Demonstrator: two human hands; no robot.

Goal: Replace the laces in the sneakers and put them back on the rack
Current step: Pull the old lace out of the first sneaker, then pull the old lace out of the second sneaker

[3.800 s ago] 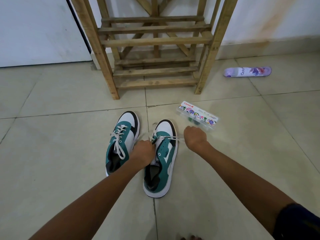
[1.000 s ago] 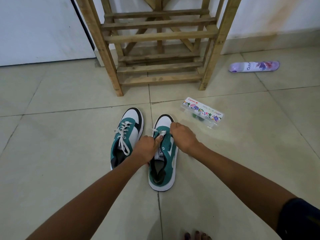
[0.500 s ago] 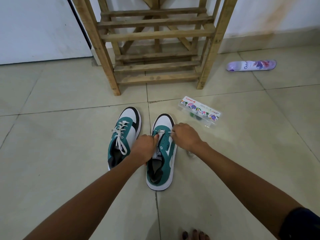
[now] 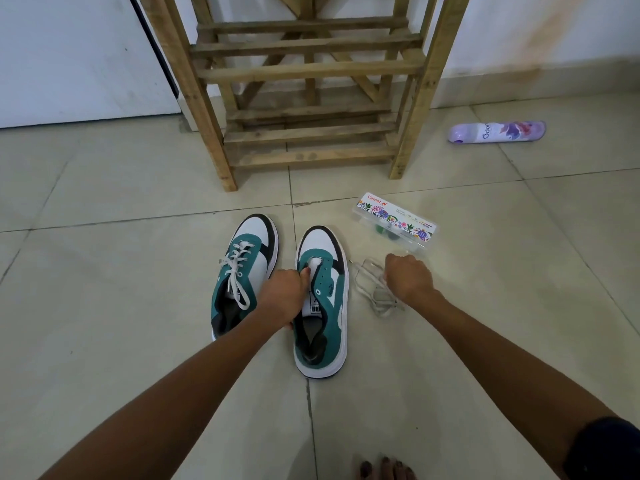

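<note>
We risk tangling the pulled-out white lace (image 4: 372, 289), bunched loosely under our right hand (image 4: 408, 280), which grips a strand of it at center right. Our left hand (image 4: 282, 296) holds the laceless right sneaker (image 4: 322, 306), just left of the lace.

Both sneakers are teal and white with black trim: the left sneaker (image 4: 244, 271) carries white lacing, while the right sneaker (image 4: 322, 299) shows bare eyelets, its loose lace (image 4: 372, 289) an off-white on the pale greenish-beige floor (image 4: 104, 306). The rack (image 4: 304, 91) is raw yellowish wood. The clear box (image 4: 394, 221) has a multicoloured floral label with red lettering, and the spray can (image 4: 497, 132) is lilac with purple flower print.
</note>
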